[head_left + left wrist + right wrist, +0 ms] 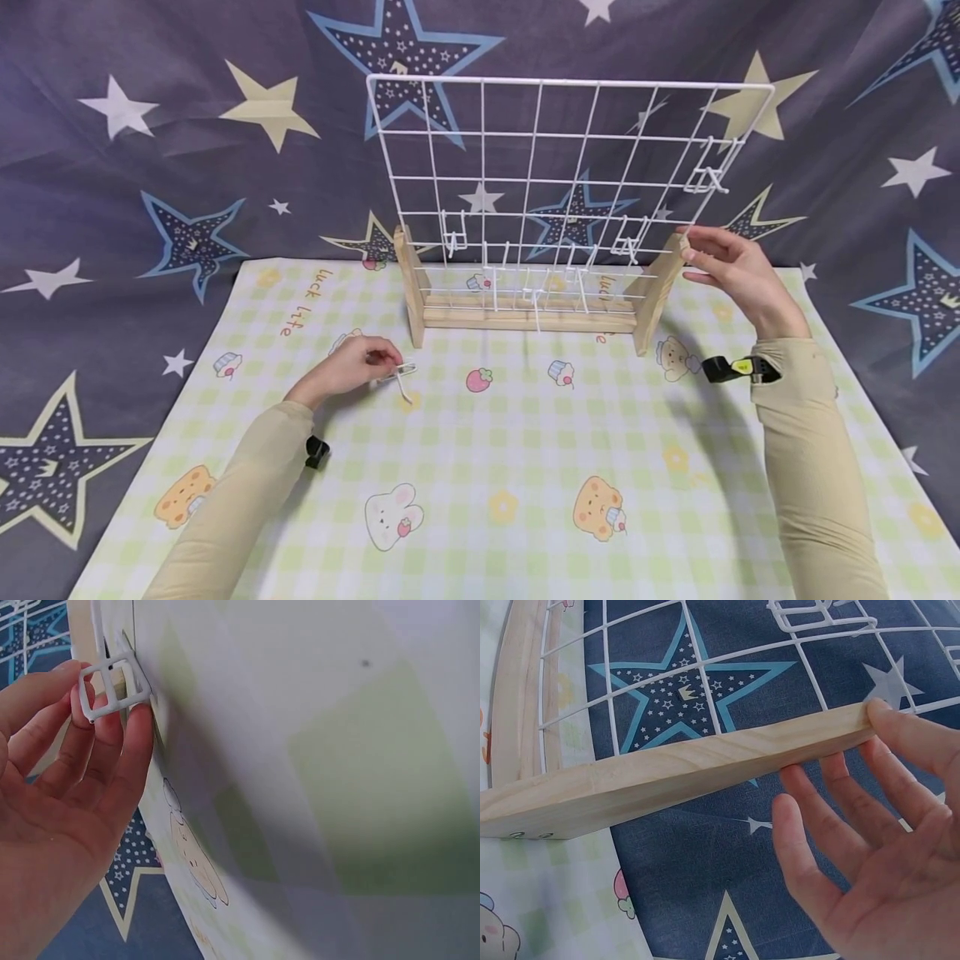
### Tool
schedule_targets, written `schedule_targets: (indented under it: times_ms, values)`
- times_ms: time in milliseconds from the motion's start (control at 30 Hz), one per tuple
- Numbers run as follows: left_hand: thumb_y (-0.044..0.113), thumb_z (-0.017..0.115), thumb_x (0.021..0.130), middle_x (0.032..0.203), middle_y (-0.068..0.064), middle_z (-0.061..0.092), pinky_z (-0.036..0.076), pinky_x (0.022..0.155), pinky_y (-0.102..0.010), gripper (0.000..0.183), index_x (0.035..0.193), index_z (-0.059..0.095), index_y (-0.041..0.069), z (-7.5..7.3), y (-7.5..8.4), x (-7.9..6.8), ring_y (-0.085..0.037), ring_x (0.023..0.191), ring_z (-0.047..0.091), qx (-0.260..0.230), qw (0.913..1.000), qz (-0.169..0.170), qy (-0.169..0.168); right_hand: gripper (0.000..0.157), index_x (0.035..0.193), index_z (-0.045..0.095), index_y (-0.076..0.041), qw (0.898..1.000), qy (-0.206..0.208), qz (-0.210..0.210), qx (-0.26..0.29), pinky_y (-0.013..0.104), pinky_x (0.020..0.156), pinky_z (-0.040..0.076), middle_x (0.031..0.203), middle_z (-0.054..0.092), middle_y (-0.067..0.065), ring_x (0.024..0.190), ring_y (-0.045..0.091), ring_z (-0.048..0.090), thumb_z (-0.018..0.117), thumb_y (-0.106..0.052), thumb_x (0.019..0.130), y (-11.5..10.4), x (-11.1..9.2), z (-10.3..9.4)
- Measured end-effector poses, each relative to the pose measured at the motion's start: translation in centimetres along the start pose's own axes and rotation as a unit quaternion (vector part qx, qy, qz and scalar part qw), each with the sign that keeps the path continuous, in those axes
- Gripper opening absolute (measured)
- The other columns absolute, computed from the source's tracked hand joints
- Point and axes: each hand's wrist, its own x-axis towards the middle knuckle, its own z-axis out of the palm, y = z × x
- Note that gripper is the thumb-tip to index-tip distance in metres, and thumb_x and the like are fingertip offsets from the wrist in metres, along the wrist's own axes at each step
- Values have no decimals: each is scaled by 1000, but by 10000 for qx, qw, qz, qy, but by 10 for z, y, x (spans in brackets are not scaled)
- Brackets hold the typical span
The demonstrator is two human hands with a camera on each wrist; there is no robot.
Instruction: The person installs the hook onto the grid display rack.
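A white wire grid rack (540, 133) stands upright on a wooden base (525, 319) with two side posts. My left hand (352, 367) pinches a small white hook (405, 382) to the left of the rack, low over the cloth. In the left wrist view the hook's square frame (114, 684) sits between thumb and fingertips. My right hand (738, 271) grips the upper end of the right wooden post (705, 761), its thumb on the top edge and fingertips against the side. White hooks hang on the grid, among them one at the upper right (707, 177) and one at the left (453, 237).
A pale green checked cloth (480, 450) with cartoon prints covers the table. Behind it and at both sides hangs a dark fabric (187, 50) with stars. The rack stands toward the table's back edge.
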Motion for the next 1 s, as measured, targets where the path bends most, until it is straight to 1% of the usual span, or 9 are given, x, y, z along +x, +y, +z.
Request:
schedule_targets:
  times_ms: [133, 267, 367, 533, 600, 667, 767, 800, 1000]
  values:
    - [-8, 65, 86, 82, -7, 66, 53, 69, -22, 8, 91, 69, -3, -2, 0, 0, -16, 76, 58, 80, 9999, -18, 121, 42, 130, 53, 1, 10000, 3, 21, 4, 21, 80, 57, 121, 59, -1, 104, 8, 60, 67, -6, 91, 0, 0, 0]
    - [-10, 63, 86, 81, -5, 65, 53, 70, -23, 8, 90, 67, -4, -4, -1, 0, -18, 76, 58, 81, 9997, -122, 211, 44, 132, 52, 2, 10000, -8, 27, -6, 22, 80, 57, 122, 59, -1, 104, 8, 60, 67, -6, 92, -1, 0, 0]
    - [-9, 61, 87, 82, -9, 64, 53, 70, -24, 8, 91, 66, -4, -4, -2, -1, -19, 77, 57, -4, 9993, -159, 342, 45, 132, 50, 3, 10000, -15, 35, -7, 22, 80, 57, 122, 59, -1, 105, 9, 59, 67, -6, 91, -1, 1, 0]
    - [-12, 59, 88, 89, -21, 62, 52, 75, -29, 9, 96, 62, -10, -9, 28, -7, -28, 82, 57, -153, 9979, -264, 574, 43, 130, 52, 2, 10000, 3, 74, 47, 22, 79, 57, 120, 60, 0, 103, 9, 60, 67, -5, 91, -2, 0, 0]
    - [-14, 57, 87, 90, -23, 62, 53, 77, -34, 10, 96, 61, -13, -10, 32, -7, -31, 83, 57, -205, 9971, -267, 689, 42, 130, 53, 2, 9999, -3, 88, 48, 22, 79, 57, 121, 60, 0, 103, 9, 60, 67, -5, 91, -2, 0, 1]
    - [-13, 57, 88, 91, -20, 63, 52, 78, -35, 10, 97, 61, -11, -9, 22, -4, -29, 84, 58, -224, 9962, -226, 817, 41, 130, 53, 0, 9999, -6, 105, 22, 22, 79, 57, 121, 60, 0, 103, 9, 60, 67, -6, 91, -2, 0, 1]
    - [-10, 58, 90, 93, -17, 64, 52, 79, -38, 10, 98, 62, -7, -8, 5, 0, -25, 86, 58, -300, 9948, -161, 956, 45, 132, 51, 1, 9999, -5, 156, -32, 22, 79, 57, 122, 59, -1, 104, 8, 60, 67, -7, 91, -3, 0, 1]
    - [-9, 59, 90, 94, -16, 64, 52, 80, -38, 9, 98, 62, -6, -8, 2, 0, -24, 87, 59, -323, 9946, -137, 980, 46, 133, 50, 1, 9998, -4, 168, -47, 21, 79, 57, 123, 59, -1, 105, 8, 59, 67, -7, 91, -3, 0, 1]
    - [-5, 59, 93, 94, -17, 63, 51, 77, -30, 7, 99, 61, -6, -8, 1, 0, -22, 88, 58, -534, 9935, -71, 999, 48, 134, 48, 4, 9999, -6, 160, -36, 22, 79, 57, 122, 59, -1, 104, 8, 59, 67, -7, 91, -3, 0, 0]
